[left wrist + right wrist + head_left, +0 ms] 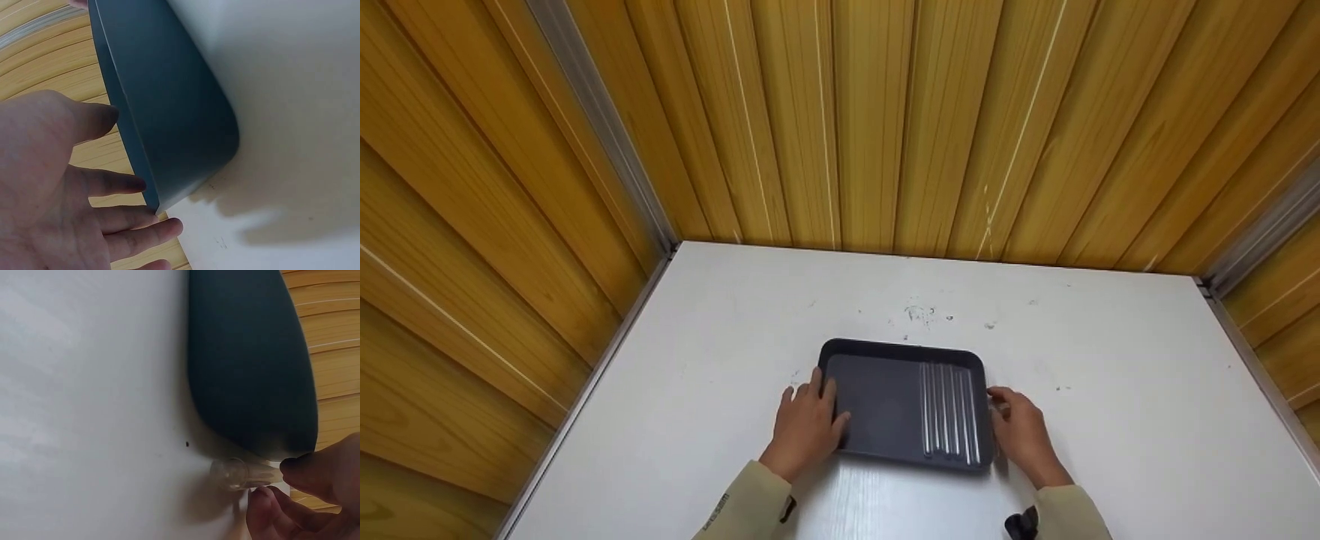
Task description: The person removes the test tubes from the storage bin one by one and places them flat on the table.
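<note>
Sleeve with illegible lettering, near tray

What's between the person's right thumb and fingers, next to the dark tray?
A clear tube with a rounded end, pinched there beside the tray; the right wrist view shows it.

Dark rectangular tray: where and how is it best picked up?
Likely by the short walls of the tray, from left and right at once: it stands open side up, and those walls flare outward, which should stop a grip slipping upward.
</note>
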### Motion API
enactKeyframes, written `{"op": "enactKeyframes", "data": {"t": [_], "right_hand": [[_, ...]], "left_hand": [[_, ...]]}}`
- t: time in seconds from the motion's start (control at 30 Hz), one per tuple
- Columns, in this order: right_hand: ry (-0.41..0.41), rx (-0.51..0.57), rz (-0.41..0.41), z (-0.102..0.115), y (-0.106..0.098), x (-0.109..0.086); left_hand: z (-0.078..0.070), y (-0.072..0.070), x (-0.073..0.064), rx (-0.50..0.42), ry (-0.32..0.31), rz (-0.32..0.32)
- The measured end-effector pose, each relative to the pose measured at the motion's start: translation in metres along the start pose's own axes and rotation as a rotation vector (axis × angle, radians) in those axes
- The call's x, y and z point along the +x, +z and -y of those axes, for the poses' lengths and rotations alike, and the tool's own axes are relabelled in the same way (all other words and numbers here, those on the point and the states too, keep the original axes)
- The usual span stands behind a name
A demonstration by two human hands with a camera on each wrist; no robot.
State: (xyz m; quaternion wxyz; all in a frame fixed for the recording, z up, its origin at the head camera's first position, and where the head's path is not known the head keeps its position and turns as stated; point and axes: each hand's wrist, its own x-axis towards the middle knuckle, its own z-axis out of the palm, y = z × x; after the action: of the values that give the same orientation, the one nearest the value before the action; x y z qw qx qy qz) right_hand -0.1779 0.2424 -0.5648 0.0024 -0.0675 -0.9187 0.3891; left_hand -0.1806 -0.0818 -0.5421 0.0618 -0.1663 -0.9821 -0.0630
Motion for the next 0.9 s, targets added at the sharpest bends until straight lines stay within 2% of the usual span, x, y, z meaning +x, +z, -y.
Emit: {"op": "enactKeyframes", "data": {"t": [0.23, 0.43, 0.7, 0.9], "right_hand": [[0.009, -0.009, -0.005, 0.001, -0.004, 0.002], [0.037, 0.017, -0.010, 0.003, -0.007, 0.002], [-0.040, -0.002, -0.076, 0.012, -0.011, 0.000], [-0.073, -0.003, -0.088, 0.021, -0.012, 0.000]], "left_hand": [[-0.001, -0.002, 0.001, 0.039, 0.000, 0.015], [-0.002, -0.002, 0.001, 0.037, -0.001, 0.014], [-0.001, -0.003, 0.000, 0.050, -0.003, 0.029], [0.000, -0.001, 0.000, 0.053, 0.000, 0.009]]}}
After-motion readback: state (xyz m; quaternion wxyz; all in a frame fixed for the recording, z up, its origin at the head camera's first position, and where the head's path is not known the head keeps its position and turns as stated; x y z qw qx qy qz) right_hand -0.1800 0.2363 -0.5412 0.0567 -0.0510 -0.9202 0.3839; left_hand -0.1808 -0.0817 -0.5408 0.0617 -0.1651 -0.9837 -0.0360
